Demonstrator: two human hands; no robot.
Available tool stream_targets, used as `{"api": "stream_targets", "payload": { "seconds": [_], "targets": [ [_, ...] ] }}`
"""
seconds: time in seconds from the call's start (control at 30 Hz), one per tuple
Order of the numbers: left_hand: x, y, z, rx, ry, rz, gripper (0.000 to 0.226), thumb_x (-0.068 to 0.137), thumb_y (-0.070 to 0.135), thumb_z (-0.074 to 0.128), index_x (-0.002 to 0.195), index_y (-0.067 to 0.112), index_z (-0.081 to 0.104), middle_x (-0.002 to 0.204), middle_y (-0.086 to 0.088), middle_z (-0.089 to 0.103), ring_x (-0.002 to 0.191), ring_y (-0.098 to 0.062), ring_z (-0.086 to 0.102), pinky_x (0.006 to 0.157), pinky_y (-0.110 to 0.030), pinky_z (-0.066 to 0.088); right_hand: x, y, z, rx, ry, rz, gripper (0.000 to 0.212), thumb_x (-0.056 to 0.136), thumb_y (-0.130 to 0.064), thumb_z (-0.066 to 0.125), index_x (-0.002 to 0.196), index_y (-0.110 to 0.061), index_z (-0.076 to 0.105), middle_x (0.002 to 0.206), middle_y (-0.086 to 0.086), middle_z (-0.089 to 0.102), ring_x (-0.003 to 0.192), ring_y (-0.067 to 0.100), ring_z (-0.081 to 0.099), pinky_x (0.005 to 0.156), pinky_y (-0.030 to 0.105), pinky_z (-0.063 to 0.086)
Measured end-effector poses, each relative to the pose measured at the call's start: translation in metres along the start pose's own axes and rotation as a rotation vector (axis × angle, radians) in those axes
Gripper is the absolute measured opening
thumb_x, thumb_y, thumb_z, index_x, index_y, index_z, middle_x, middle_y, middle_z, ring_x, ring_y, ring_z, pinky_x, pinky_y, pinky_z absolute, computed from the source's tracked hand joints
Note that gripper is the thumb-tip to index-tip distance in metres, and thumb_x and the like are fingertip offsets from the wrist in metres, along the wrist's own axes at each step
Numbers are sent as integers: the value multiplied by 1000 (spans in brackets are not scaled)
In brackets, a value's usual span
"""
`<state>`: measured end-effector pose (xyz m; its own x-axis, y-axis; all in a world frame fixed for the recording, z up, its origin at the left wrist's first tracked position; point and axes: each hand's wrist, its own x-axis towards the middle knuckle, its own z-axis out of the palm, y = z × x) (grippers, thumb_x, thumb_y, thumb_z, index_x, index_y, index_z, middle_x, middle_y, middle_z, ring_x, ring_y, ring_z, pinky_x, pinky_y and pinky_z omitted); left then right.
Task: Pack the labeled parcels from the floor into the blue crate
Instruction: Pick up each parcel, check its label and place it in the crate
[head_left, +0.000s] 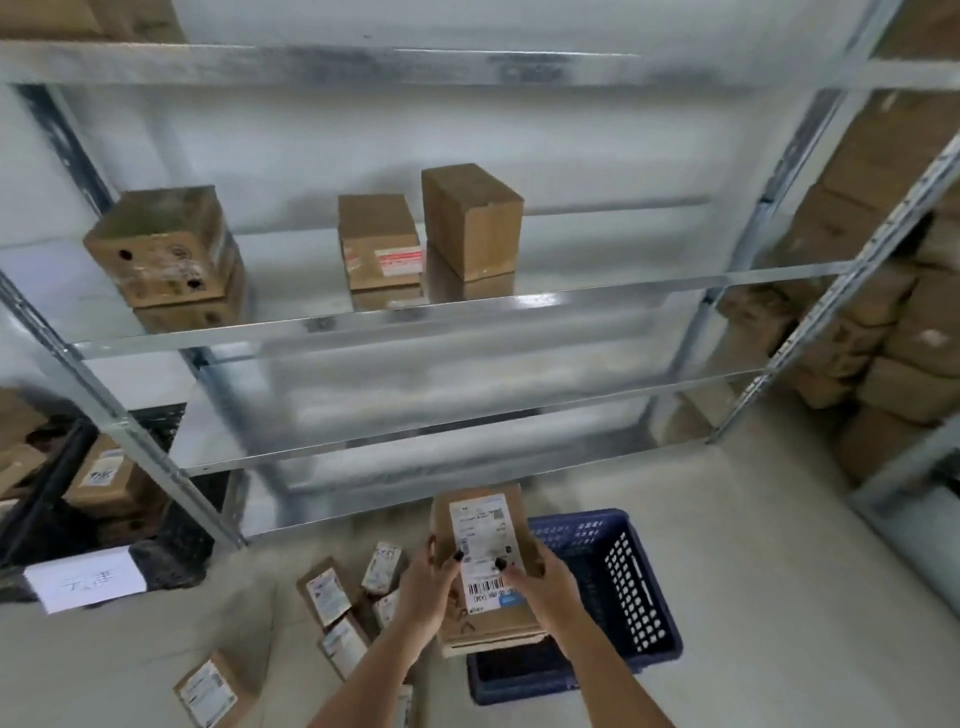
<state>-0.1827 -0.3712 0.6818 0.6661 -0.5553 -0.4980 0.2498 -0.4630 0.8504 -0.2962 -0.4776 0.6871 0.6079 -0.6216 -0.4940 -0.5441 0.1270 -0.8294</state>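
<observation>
Overhead, parcel (483, 561) between left hand (428, 587), right hand (540, 582)

Both hands hold a labeled parcel over the blue crate

The left hand (427, 587) and right hand (540, 584) grip a brown parcel (483, 566) by its sides — white label up, thumbs on it — above the blue crate's (636, 592) left half. More small labeled parcels (332, 597) lie on the pale floor (753, 519) to the left, beside a metal shelf rack (405, 317) holding three cardboard boxes (470, 221).
</observation>
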Motion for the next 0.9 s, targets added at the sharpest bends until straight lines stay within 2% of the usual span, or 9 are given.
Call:
{"api": "stream_targets", "payload": {
  "seconds": [0.13,0.3,0.37,0.5,0.63,0.67,0.77,0.8,0.9],
  "targets": [
    [-11,47,74,4,-17,81,31,95,17,46,125,12,46,112,-10,65,96,-26,65,75,-35,56,-2,-13,-87,19,2,-82,36,84,-25,66,118,-25,53,106,-6,65,98,14,63,85,25,53],
    [-1,82,130,47,-18,105,39,94,19,47,131,9,43,116,-17,64,99,-28,64,86,-43,54,14,-12,-147,64,32,-80,39,84,-22,66,121,-22,52,113,-2,63,100,18,61,89,32,52],
    [10,86,146,30,-25,84,42,93,19,47,133,10,41,118,-15,63,98,-26,64,85,-44,55,27,-9,-162,74,48,-55,47,84,-21,66,128,-17,48,114,-1,60,101,17,59,84,28,52],
    [34,84,180,9,-35,50,50,94,20,46,141,13,31,124,-14,60,85,-14,62,68,-26,54,54,2,-190,40,44,-39,48,86,-16,64,129,-14,44,106,-4,56,89,10,55,62,11,51],
    [62,78,210,-20,-58,-26,52,93,22,48,142,13,30,127,-13,58,109,-27,59,93,-45,51,84,21,-212,10,50,27,47,86,-19,64,128,-16,44,118,3,59,91,12,55,58,10,50],
    [70,77,216,-16,-60,-33,53,93,23,48,142,13,30,127,-12,58,108,-25,59,91,-43,52,94,29,-215,6,53,49,51,86,-20,64,132,-13,43,119,4,59,91,12,55,58,10,50],
    [93,73,234,-31,-54,-34,50,94,22,48,140,13,32,129,-9,57,101,-16,58,69,-19,49,126,48,-224,1,47,92,57,86,-19,64,138,-11,40,116,4,59,82,5,56,52,6,48],
    [101,68,239,-43,-50,-37,49,94,22,48,139,14,33,128,-7,58,100,-14,57,68,-16,47,137,54,-225,-8,36,102,58,87,-19,63,139,-11,39,117,5,59,79,2,54,50,5,47],
    [136,41,257,-90,-31,-103,50,92,17,51,139,16,34,115,0,61,99,-15,58,78,-24,50,178,84,-224,-13,9,142,57,87,-13,62,139,-10,37,126,12,57,75,2,53,44,5,44]
  ]
}}
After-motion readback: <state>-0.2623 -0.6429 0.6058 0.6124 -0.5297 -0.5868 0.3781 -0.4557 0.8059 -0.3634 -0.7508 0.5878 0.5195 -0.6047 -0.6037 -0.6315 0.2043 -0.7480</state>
